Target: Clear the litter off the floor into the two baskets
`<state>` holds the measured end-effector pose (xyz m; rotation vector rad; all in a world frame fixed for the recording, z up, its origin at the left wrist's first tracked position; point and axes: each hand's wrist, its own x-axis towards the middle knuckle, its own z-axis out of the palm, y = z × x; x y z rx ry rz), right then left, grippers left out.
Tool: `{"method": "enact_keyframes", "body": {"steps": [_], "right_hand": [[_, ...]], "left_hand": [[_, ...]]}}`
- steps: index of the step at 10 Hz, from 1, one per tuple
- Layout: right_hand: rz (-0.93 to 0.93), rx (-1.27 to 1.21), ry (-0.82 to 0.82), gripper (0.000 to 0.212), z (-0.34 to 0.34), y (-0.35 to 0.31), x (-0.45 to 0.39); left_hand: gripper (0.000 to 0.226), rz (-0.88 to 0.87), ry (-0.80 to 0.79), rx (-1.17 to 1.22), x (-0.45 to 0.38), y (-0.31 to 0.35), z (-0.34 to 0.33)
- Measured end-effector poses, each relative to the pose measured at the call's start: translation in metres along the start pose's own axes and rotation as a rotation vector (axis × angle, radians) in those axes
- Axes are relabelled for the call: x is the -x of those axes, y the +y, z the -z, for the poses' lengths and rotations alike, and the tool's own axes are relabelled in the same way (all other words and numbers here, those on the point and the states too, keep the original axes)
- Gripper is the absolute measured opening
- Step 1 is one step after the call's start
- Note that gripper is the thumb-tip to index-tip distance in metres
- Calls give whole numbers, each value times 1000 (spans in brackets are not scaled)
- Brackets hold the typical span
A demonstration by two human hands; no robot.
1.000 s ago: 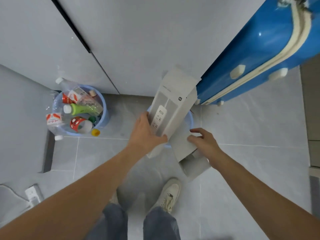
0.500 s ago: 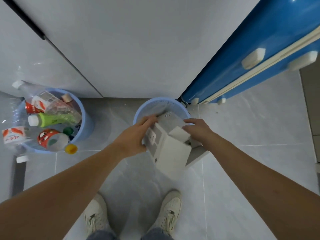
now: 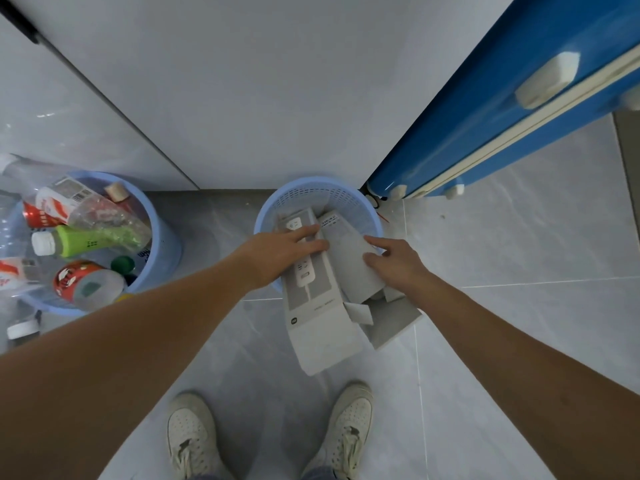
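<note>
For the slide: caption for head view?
Both hands press flattened cardboard boxes into the right basket.

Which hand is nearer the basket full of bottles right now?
Left. The left hand rests on the cardboard box at the middle basket, on the side toward the bottle basket. The right hand presses the box's far side.

Glossy blue hard-shell suitcase (image 3: 502, 109) with cream trim and cream feet, far right, lying against pale grey wall panel (image 3: 277, 81). Dark vertical seam (image 3: 104, 98) in wall, far left. Grey marbled floor tiles (image 3: 519, 237) with thin grout lines. Pair of white lace-up sneakers (image 3: 270, 434) near bottom centre, toes pointing far.
</note>
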<state>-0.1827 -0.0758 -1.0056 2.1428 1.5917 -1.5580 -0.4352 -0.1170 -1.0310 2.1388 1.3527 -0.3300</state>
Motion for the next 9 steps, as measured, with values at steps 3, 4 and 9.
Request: {"method": "enact_keyframes", "body": {"steps": [3, 4, 9], "right_hand": [[21, 106, 43, 49, -9, 5, 7], [-30, 110, 47, 48, -3, 3, 14], [274, -159, 270, 19, 114, -108, 224]], "left_hand": [[109, 69, 19, -3, -1, 1, -5], [114, 133, 96, 49, 7, 6, 3], [47, 150, 293, 382, 149, 82, 175]]}}
